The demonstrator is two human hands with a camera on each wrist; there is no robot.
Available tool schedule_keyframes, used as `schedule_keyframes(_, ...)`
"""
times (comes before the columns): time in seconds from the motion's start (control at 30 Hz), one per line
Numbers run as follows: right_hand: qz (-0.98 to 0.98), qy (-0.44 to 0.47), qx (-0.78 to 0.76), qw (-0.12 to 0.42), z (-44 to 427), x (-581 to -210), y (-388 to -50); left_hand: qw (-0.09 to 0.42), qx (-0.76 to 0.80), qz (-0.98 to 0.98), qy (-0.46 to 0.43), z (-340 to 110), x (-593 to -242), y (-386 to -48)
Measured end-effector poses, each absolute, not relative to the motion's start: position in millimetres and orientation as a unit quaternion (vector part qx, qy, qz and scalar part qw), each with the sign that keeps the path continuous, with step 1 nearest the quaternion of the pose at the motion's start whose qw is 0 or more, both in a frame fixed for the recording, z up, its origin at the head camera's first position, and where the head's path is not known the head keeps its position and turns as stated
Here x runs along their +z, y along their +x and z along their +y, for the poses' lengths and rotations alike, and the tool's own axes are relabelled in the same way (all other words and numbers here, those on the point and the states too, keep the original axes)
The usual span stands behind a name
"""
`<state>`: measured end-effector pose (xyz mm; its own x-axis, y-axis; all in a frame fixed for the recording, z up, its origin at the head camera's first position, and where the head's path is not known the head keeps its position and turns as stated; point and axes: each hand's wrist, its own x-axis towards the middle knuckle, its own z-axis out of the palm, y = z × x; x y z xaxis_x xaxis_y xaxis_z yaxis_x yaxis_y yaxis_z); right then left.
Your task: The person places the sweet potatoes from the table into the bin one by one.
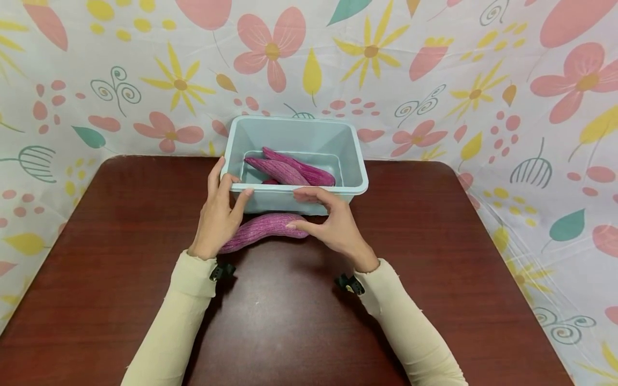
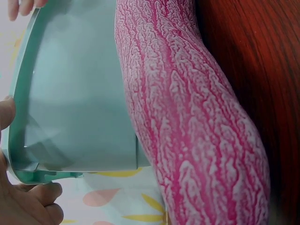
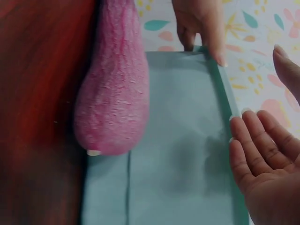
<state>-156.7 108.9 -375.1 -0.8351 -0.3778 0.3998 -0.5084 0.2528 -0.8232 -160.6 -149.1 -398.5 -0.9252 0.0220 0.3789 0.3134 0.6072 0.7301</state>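
Note:
A light blue plastic bin (image 1: 316,203) stands near the table's back edge. My left hand (image 1: 217,217) grips its front left corner, fingers round the side and thumb at the front rim. At the front rim, my right hand (image 1: 335,222) has its fingers extended, fingertips at the edge and thumb held apart. A pink-and-white streaked eggplant (image 1: 270,225) lies on the table before the bin; the left hand hides its left end in the head view. Inside the bin are a lighter eggplant (image 1: 280,169) and a darker eggplant (image 1: 316,174), with a dark red piece partly hidden beneath.
The brown wooden table (image 1: 270,321) reaches toward me and to both sides. Behind it hangs a white cloth (image 1: 309,32) printed with flowers and leaves. Both wrists carry small black camera mounts.

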Motion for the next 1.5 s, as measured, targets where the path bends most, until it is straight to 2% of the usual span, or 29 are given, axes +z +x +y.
schedule_keyframes(0.6, -0.818, 0.24, 0.521, 0.032, 114, -416, -166, 0.17, -0.436, -0.878, -0.101, -147, -398, -162)
schedule_keyframes(1.13, -0.834, 0.236, 0.498, -0.014, 109, -424, -171, 0.168, -0.44, -0.877, -0.1, -149, -400, -162)
schedule_keyframes(1.5, -0.851, 0.25, 0.462, -0.022, 107, -425, -171, 0.17, -0.435, -0.879, -0.098, -150, -400, -162)
